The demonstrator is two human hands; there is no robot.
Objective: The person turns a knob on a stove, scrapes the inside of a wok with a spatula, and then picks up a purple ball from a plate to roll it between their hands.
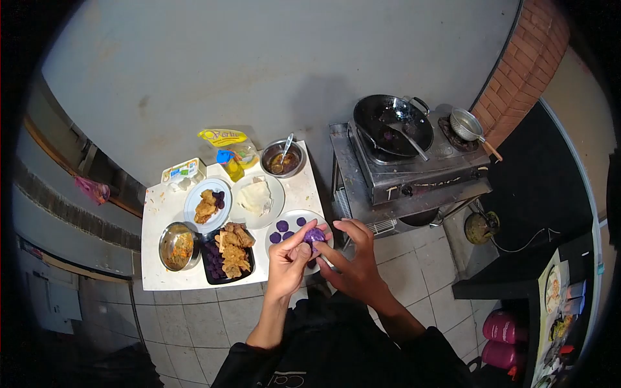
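Between my hands is a purple dough ball [315, 237], its surface uneven. My left hand [288, 266] is closed around it, thumb against its lower side. My right hand [358, 264] has its fingers apart, with a fingertip at the ball's right side. Just beneath my hands, a white plate [292, 215] carries several smaller purple balls [283, 226], partly hidden by my fingers.
On the white table [155, 275] stand a black tray [228, 280] of fried pieces, a steel bowl [179, 247], a plate of fried food [192, 216], a plate with a pale sheet [255, 197] and a sauce bowl [283, 159]. A wok [381, 113] sits on the stove [414, 184] at right.
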